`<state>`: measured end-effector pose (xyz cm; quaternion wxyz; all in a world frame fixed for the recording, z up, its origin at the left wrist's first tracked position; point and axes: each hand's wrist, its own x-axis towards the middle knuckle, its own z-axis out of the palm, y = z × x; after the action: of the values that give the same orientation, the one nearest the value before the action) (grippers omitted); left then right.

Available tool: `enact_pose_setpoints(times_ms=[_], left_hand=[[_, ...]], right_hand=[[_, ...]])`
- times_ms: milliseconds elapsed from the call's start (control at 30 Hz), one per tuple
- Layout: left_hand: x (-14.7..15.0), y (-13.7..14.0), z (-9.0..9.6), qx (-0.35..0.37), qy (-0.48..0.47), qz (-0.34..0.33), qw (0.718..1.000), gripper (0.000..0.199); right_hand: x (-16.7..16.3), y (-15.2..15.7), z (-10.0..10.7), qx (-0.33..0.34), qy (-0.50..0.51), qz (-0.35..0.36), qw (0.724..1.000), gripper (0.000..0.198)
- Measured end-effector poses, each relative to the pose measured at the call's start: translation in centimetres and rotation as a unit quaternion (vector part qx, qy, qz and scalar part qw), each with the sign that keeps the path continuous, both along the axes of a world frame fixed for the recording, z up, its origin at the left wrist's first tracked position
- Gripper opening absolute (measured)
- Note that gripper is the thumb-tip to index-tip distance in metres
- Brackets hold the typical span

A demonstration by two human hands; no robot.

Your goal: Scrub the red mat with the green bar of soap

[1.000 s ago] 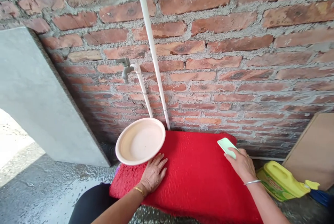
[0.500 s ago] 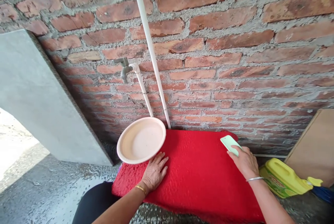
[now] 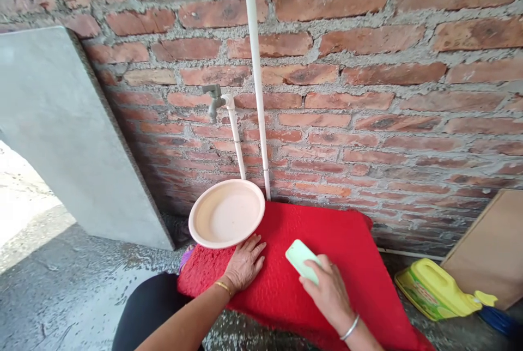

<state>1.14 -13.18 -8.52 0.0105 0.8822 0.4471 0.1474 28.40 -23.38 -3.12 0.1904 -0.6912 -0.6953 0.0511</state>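
A wet red mat point(image 3: 286, 280), shaggy at its left end, lies spread over a low support that it hides. My left hand point(image 3: 244, 264) rests flat on it, fingers spread, just by the near rim of a pale pink basin point(image 3: 229, 215). The basin stands on the mat's far left corner and looks tilted. In my right hand point(image 3: 329, 291) is a pale green scrub brush point(image 3: 301, 255), held flat over the middle of the mat, its underside hidden.
Behind the mat rises a brick wall point(image 3: 347, 100) with a tap point(image 3: 214, 102) and white pipes point(image 3: 258, 78). A grey slab point(image 3: 93, 144) leans at left above the wet floor point(image 3: 90, 285). On the right are a yellow jug point(image 3: 439, 288) and a brown board point(image 3: 490, 247).
My right hand has moved the scrub brush from the mat's far right side left and nearer, to its middle. My left hand stays beside the basin. The view has shifted slightly.
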Motion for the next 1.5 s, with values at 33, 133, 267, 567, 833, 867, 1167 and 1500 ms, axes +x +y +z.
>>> enact_pose_setpoints(times_ms=[33,133,267,567,833,867,1167,1500], left_hand=[[0.0,0.0,0.0,-0.001,-0.002,0.000,1.000,0.042],[0.0,0.0,-0.1,0.001,-0.013,0.000,1.000,0.042],[-0.1,0.0,-0.4,0.006,-0.017,-0.004,1.000,0.042],[-0.3,0.0,-0.7,0.014,-0.030,-0.009,0.999,0.040],[-0.5,0.1,-0.5,0.013,-0.016,-0.013,1.000,0.040],[-0.5,0.2,-0.5,0.013,-0.019,-0.015,1.000,0.040],[-0.8,0.5,-0.7,0.021,-0.022,-0.016,0.999,0.039],[-0.9,0.6,-0.6,0.034,-0.031,-0.019,0.999,0.038]], right_hand=[[-1.3,-0.2,-0.1,-0.008,0.000,0.018,1.000,0.027],[0.4,-0.8,0.0,-0.046,-0.008,-0.006,0.999,0.029],[11.1,-3.1,0.7,-0.083,-0.018,-0.189,0.978,0.040],[13.6,-4.8,0.8,-0.039,0.068,-0.248,0.966,0.043],[19.8,-7.6,1.3,-0.084,-0.010,-0.366,0.927,0.047],[20.1,-7.8,1.5,-0.071,0.000,-0.376,0.924,0.049],[19.8,-7.6,2.0,-0.166,0.067,-0.326,0.928,0.045],[22.0,-9.2,1.2,-0.167,0.128,-0.292,0.933,0.036]])
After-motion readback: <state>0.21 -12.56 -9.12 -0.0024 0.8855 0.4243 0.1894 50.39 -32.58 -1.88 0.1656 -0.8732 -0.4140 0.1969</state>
